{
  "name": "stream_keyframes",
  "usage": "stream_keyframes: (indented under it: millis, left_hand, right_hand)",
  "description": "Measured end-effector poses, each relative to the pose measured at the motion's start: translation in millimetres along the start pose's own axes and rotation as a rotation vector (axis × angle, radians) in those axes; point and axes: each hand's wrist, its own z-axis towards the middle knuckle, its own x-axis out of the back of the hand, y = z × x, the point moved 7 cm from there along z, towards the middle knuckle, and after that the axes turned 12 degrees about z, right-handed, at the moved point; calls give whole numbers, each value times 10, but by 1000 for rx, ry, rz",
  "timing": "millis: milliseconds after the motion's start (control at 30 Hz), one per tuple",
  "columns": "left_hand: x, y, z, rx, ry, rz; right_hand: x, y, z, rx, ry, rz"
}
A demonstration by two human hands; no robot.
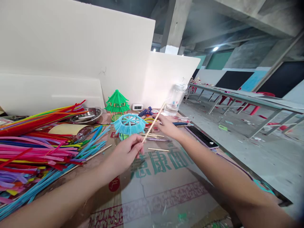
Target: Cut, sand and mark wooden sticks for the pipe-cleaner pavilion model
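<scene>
My left hand (131,148) pinches the lower end of a thin pale wooden stick (154,122), which slants up to the right. Beyond it, my right hand (166,127) reaches over the tools at the back of the table, its thumb and index finger apart; the stick crosses in front of its fingertips. Just behind my left hand stands a small model with a light-blue pipe-cleaner roof (130,124). A green tiered pipe-cleaner roof model (117,103) is farther back. Near my right fingers lie yellow-handled tools (149,120) and a blue glue gun (146,111).
Colourful pipe cleaners (47,148) heap up on the left, near a metal bowl (89,115). A short stick (158,149) and a pen (158,139) lie ahead. A phone (201,136) rests at the right edge; a clear plastic jar (175,98) and small clock (137,107) stand behind.
</scene>
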Motion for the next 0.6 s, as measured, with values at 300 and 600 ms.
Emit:
stream_keyframes:
  millis: [300,600]
  left_hand:
    - [-101,-570,-112,121,42,77]
    - [-111,-565,-191,112,100,179]
  right_hand:
    - [526,105,-756,-77,23,-187]
    - [505,371,-818,-128,-70,-455]
